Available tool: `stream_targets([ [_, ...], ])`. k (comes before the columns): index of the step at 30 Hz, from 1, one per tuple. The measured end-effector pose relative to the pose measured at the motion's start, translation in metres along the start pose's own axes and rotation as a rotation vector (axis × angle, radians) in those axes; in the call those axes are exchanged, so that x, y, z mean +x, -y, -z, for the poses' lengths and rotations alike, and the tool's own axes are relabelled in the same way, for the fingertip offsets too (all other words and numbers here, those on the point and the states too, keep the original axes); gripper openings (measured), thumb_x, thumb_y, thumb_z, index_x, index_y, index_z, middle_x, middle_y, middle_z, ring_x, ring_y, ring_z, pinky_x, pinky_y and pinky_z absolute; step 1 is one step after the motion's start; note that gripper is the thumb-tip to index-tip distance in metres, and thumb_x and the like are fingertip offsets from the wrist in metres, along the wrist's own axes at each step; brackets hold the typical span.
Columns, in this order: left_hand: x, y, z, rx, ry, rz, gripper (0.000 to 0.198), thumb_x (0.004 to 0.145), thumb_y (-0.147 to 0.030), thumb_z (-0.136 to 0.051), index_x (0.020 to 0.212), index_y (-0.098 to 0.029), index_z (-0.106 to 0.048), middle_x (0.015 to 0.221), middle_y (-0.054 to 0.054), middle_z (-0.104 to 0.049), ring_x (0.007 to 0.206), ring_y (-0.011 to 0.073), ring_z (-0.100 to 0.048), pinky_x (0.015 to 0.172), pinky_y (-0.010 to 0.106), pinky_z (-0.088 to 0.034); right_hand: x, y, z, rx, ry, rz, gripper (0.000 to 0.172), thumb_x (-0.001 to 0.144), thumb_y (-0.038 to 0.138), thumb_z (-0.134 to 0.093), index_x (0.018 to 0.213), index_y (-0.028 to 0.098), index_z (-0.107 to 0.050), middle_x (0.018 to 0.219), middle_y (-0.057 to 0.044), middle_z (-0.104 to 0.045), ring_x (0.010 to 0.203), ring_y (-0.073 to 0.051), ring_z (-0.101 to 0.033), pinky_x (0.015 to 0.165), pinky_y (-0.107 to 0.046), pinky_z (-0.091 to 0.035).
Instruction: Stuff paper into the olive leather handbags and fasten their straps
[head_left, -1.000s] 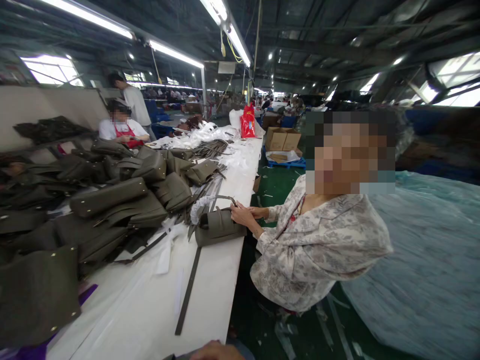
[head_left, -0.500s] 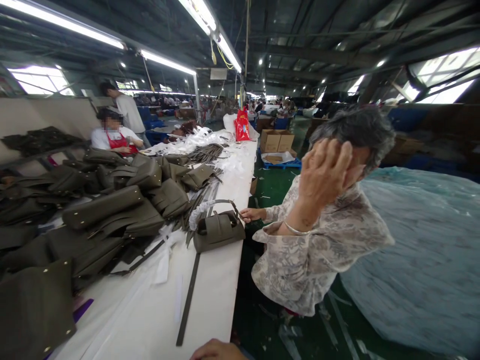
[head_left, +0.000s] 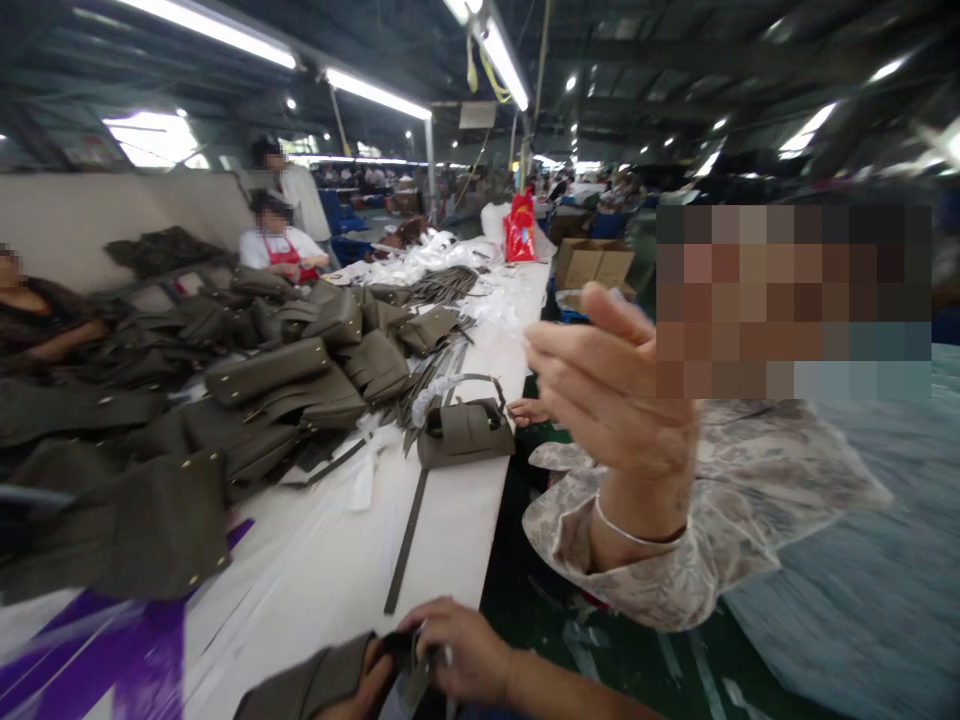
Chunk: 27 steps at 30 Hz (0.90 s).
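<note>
At the bottom edge, my right hand (head_left: 469, 650) is closed on a dark strap at the end of an olive-green handbag (head_left: 311, 685). My left hand (head_left: 367, 685) is beside it, its fingers curled against the same bag and partly hidden by it and the frame edge. Further along the table lies a second olive handbag (head_left: 465, 435) with an upright handle partly wrapped in pale material. A co-worker's hand (head_left: 529, 410) touches that handle's end. A loose dark strap (head_left: 407, 540) lies between the two bags.
Olive bags (head_left: 262, 375) are heaped on the left of the white table (head_left: 457, 520), with a bundle of straps (head_left: 442, 288) behind. Purple sheeting (head_left: 150, 660) lies front left. On the right, the co-worker's other hand (head_left: 622, 400) is raised close to the camera. Boxes (head_left: 592, 262) stand beyond.
The view has turned left, and things have shifted rightward in it. My hands and the bag they hold have come into view. The co-worker's raised hand has moved away from the head, with fingers stretched out.
</note>
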<state>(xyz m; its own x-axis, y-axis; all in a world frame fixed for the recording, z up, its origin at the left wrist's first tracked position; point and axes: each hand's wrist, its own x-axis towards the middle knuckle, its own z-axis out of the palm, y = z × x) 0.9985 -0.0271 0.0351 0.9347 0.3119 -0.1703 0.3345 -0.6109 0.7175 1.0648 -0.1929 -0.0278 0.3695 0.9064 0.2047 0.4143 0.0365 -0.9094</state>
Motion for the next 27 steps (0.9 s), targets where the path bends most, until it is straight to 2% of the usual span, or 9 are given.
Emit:
stream_targets([
  [1,-0.017,0.007,0.003,0.000,0.009,0.016,0.032,0.092,-0.037,-0.060,0.119,-0.020,-0.061,0.124,0.008,-0.060,0.109,0.0244,-0.060,0.091,0.045,-0.053,0.004,0.006,0.004,-0.022,-0.013,0.026,0.018,0.068,0.014,-0.059,0.082,0.023,-0.064,0.121,-0.004,-0.068,0.115,-0.022,-0.061,0.098,-0.033,-0.048],
  [4,-0.057,0.022,0.011,-0.010,0.053,0.057,0.026,0.091,-0.022,-0.053,0.111,-0.029,-0.069,0.120,0.000,-0.067,0.112,0.0223,-0.061,0.104,0.041,-0.045,0.023,0.015,0.020,-0.092,0.100,0.058,0.035,0.068,0.002,-0.055,0.094,0.023,-0.065,0.128,-0.006,-0.063,0.120,-0.021,-0.055,0.102,-0.036,-0.045],
  [7,-0.070,0.028,0.019,-0.059,0.045,0.075,0.034,0.089,-0.017,-0.050,0.115,-0.028,-0.069,0.120,0.001,-0.070,0.113,0.0207,-0.062,0.107,0.037,-0.043,0.037,0.003,0.030,-0.111,0.127,0.024,0.040,0.074,0.004,-0.058,0.108,0.023,-0.063,0.130,-0.007,-0.060,0.122,-0.023,-0.053,0.104,-0.039,-0.042],
  [9,-0.072,0.024,0.023,-0.084,0.017,0.085,0.032,0.092,-0.022,-0.047,0.116,-0.025,-0.067,0.121,0.003,-0.070,0.115,0.0206,-0.062,0.106,0.036,-0.044,0.038,-0.008,0.032,-0.098,0.096,-0.032,0.041,0.077,0.010,-0.064,0.116,0.023,-0.060,0.124,-0.009,-0.061,0.114,-0.023,-0.057,0.100,-0.038,-0.045],
  [12,-0.074,0.006,0.025,-0.095,-0.063,0.149,0.035,0.098,-0.035,-0.039,0.120,-0.025,-0.064,0.117,0.003,-0.071,0.108,0.0205,-0.064,0.100,0.037,-0.047,0.034,-0.014,0.031,-0.102,0.078,-0.099,0.037,0.077,0.019,-0.071,0.112,0.021,-0.059,0.107,-0.006,-0.063,0.098,-0.021,-0.061,0.088,-0.034,-0.049],
  [16,-0.072,-0.017,0.013,-0.056,-0.122,0.142,0.036,0.091,-0.039,-0.057,0.124,-0.024,-0.061,0.116,0.004,-0.070,0.102,0.0208,-0.065,0.096,0.035,-0.050,0.032,-0.017,0.032,-0.100,0.109,-0.144,0.025,0.074,0.022,-0.074,0.095,0.020,-0.061,0.091,-0.002,-0.063,0.085,-0.020,-0.059,0.078,-0.031,-0.047],
  [19,-0.065,-0.014,0.002,-0.025,-0.124,0.088,0.033,0.088,-0.030,-0.062,0.120,-0.023,-0.063,0.122,0.004,-0.068,0.111,0.0202,-0.062,0.101,0.033,-0.047,0.035,-0.024,0.038,-0.043,0.160,-0.197,0.018,0.074,0.026,-0.074,0.086,0.019,-0.061,0.083,-0.001,-0.062,0.080,-0.019,-0.058,0.074,-0.030,-0.045],
  [23,-0.061,-0.001,0.001,0.000,-0.128,0.106,0.035,0.086,-0.027,-0.064,0.121,-0.022,-0.063,0.122,0.006,-0.068,0.107,0.0229,-0.064,0.100,0.038,-0.048,0.035,-0.032,0.049,0.112,0.267,-0.223,0.015,0.077,0.029,-0.071,0.087,0.018,-0.066,0.084,-0.002,-0.066,0.081,-0.019,-0.061,0.075,-0.029,-0.047],
  [27,-0.061,0.000,0.004,0.008,-0.112,0.104,0.036,0.086,-0.031,-0.065,0.120,-0.023,-0.064,0.120,0.006,-0.069,0.108,0.0230,-0.064,0.099,0.036,-0.048,0.032,-0.039,0.051,0.115,0.241,-0.255,0.021,0.079,0.033,-0.071,0.093,0.017,-0.071,0.091,-0.005,-0.069,0.087,-0.020,-0.063,0.081,-0.031,-0.048],
])
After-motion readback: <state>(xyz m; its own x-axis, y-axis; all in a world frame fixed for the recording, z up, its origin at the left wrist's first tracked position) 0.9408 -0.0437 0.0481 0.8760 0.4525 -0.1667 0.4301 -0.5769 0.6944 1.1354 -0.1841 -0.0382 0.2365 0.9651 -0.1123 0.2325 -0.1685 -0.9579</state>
